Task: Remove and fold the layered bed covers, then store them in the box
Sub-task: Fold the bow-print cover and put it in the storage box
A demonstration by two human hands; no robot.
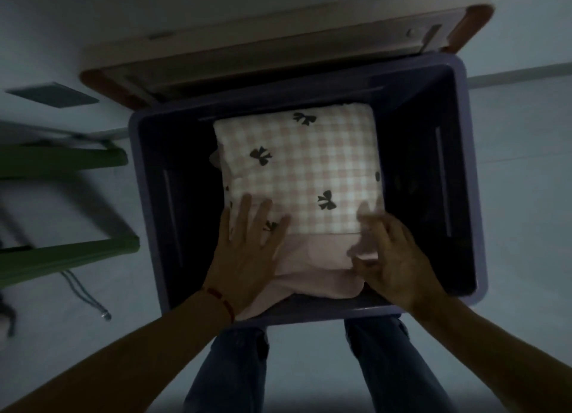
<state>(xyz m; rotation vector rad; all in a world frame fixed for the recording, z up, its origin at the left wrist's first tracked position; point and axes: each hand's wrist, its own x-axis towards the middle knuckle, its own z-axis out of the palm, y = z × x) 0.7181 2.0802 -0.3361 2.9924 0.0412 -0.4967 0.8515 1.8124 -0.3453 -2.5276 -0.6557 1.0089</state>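
Observation:
A folded pink-and-white checked cover with black bows (305, 165) lies inside the purple box (464, 177). Under it a plain pink folded cover (312, 258) sticks out toward me. My left hand (247, 248) lies flat with spread fingers on the near left corner of the checked cover. At the near right side, my right hand (390, 254) is blurred; its fingers curl around a fold of the plain pink cover.
The box's cream and brown lid (278, 50) leans behind it. A green frame (65, 254) stands on the floor at the left, with a cord (80, 292) lying near it. My legs in jeans (235, 372) are below the box. Pale floor (523, 152) surrounds the box.

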